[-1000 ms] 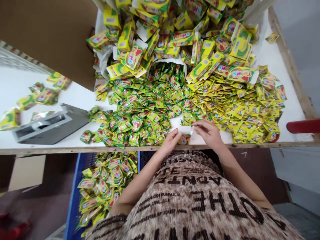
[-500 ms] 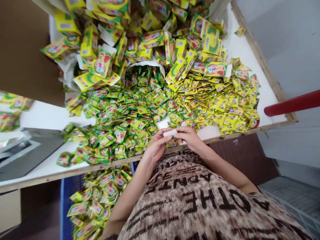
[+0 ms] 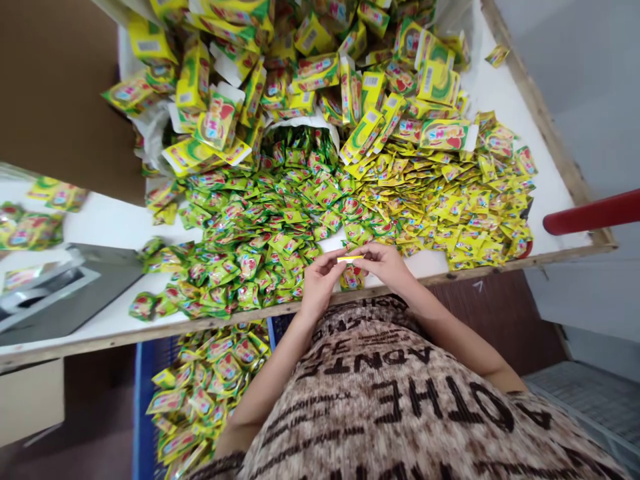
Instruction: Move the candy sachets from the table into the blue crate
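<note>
Both hands are at the table's front edge, closed around a small yellow printed carton point(image 3: 351, 259). My left hand point(image 3: 321, 279) pinches its left end with thumb and fingers, and my right hand point(image 3: 384, 265) grips the right end. A narrow yellow and white edge of the carton shows between the thumbs; fingers hide much of the rest. Just beyond lie a heap of green candy sachets point(image 3: 245, 230), mostly to the left, and a heap of yellow sachets point(image 3: 480, 217) to the right.
Several yellow cartons point(image 3: 360, 133), some with white flaps raised, are piled at the back. A brown cardboard box point(image 3: 60, 80) stands left. A red bar point(image 3: 595, 212) juts in from the right. Below the table, a blue crate point(image 3: 144, 400) holds filled packs point(image 3: 210, 387).
The white flap between my thumbs has turned down, and a yellow edge now shows there. Both hands keep their hold on the carton. The whole view has shifted slightly.
</note>
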{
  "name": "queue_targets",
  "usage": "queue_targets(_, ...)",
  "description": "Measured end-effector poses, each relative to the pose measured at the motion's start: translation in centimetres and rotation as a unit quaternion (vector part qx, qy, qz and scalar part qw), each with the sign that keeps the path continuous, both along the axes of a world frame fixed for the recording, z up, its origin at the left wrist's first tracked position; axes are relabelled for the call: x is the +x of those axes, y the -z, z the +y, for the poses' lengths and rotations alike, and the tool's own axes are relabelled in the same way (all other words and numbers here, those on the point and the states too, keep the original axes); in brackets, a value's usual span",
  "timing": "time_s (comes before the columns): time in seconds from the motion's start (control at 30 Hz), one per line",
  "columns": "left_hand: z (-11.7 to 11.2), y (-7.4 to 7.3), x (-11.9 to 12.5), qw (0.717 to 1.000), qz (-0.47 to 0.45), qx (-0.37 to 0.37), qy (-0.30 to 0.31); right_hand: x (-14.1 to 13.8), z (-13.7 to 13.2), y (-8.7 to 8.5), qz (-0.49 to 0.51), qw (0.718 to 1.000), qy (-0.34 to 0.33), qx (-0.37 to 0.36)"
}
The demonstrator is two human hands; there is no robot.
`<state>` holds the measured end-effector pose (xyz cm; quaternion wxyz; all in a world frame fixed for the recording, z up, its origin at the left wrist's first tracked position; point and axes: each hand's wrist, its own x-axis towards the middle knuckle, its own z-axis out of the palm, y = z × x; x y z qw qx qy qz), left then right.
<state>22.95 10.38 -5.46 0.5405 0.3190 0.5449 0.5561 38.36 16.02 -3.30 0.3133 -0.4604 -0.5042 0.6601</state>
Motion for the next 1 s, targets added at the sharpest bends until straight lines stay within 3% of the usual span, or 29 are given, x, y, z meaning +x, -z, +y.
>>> queue_targets(0.2,0.7,0.5,-0.8,0.999,0.030,0.013,0.037,0.0,0.4,0.3,-0.002,1.000,0.015,-0.003)
queue_targets(0.4,1.4,0.1,-2.0,0.982,0.124,0.084,0.112,0.7,1.6,0.0,-0.050,0.996,-0.054,0.048)
queue_targets(0.5,1.2,-0.1,-2.3,0.961,0.195,0.158,0.115,0.7,0.7,0.5,-0.083,0.983,-0.036,0.159)
queue_targets(0.6,0.4,0.2,-2.6,0.930,0.264,0.229,0.109,0.4,-1.3,1.2,-0.104,0.950,0.013,0.294)
queue_targets(0.7,-0.5,0.8,-2.5,0.914,0.294,0.258,0.102,0.3,-3.0,1.7,-0.123,0.920,0.014,0.370)
queue_targets(0.83,-1.0,1.3,-1.3,0.919,0.309,0.218,0.115,2.8,-3.4,1.6,-0.184,0.899,-0.029,0.397)
queue_targets(0.93,-1.0,0.8,-1.5,0.948,0.271,0.128,0.107,6.1,-2.1,1.9,-0.308,0.873,0.060,0.374)
queue_targets(1.0,-1.6,-0.4,-3.6,0.975,0.190,0.054,0.099,8.0,-1.1,2.5,-0.400,0.836,0.079,0.366)
